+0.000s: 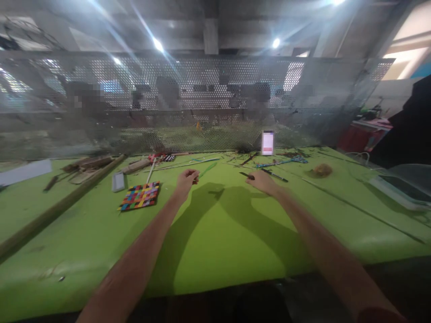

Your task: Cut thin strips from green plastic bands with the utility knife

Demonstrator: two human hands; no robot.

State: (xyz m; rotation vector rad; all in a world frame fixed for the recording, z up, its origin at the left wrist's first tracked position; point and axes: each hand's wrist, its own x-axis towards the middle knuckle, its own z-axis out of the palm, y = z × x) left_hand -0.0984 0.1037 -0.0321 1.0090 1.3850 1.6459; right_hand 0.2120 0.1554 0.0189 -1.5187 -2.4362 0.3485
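My left hand [187, 181] is closed in a pinch on a thin green strip [208, 169], which points up and to the right from the fingertips. My right hand [264, 181] is closed around a small dark knife [246, 175], its blade pointing left toward the strip. The knife's handle is hidden in the palm. A gap separates the two hands above the green tabletop [229, 242]. Just beyond the right hand lies a black pen [274, 175]. Left of the left hand is a woven multicoloured square [139, 196].
A long wooden pole [63, 202] crosses the left side. Blue patterned scissors [296, 160] and a lit phone [268, 143] are at the back, before a perforated metal screen [208, 85]. A brown round lump [322, 170] and a clear plastic box [400, 190] stand right.
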